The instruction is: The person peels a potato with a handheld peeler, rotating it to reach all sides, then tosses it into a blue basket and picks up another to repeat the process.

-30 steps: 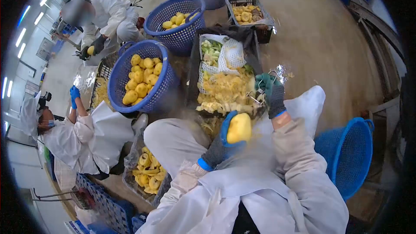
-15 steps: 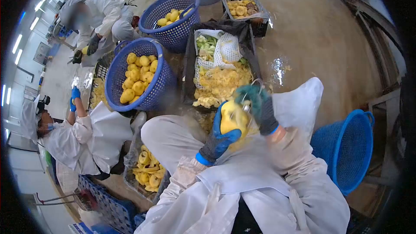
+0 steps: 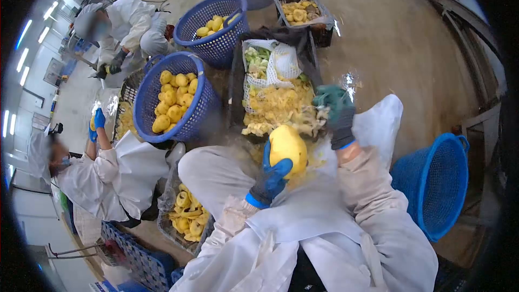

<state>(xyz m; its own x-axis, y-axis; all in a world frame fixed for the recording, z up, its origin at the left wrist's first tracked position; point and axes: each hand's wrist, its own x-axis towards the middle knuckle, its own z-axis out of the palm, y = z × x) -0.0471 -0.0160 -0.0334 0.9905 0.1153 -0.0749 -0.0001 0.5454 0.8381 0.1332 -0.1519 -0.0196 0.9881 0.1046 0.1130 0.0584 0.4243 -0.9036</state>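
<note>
My left hand (image 3: 273, 176), in a blue and dark glove, is closed around the side of a large peeled yellow fruit (image 3: 288, 151), melon-like, held above my lap. My right hand (image 3: 336, 113), in a green and dark glove, is up beside the right edge of the black crate (image 3: 236, 94), apart from the fruit. Its fingers are curled and blurred around a small metal tool that is mostly hidden now. Pale stringy pulp (image 3: 318, 122) hangs below those fingers. Wet yellow pulp (image 3: 278, 103), white foam netting (image 3: 284, 60) and green scraps lie in the crate.
A blue basket (image 3: 139, 97) of yellow fruit stands left of the crate, with another fruit basket (image 3: 181, 24) behind it. A peelings crate (image 3: 165, 219) is by my left leg, a blue basket (image 3: 397, 184) at my right. Two co-workers (image 3: 116, 162) (image 3: 135, 24) work at left.
My right hand has moved from the top of the fruit up and away to the crate's right edge, with pulp now hanging by it. My left hand keeps the fruit, its top now tilted differently.
</note>
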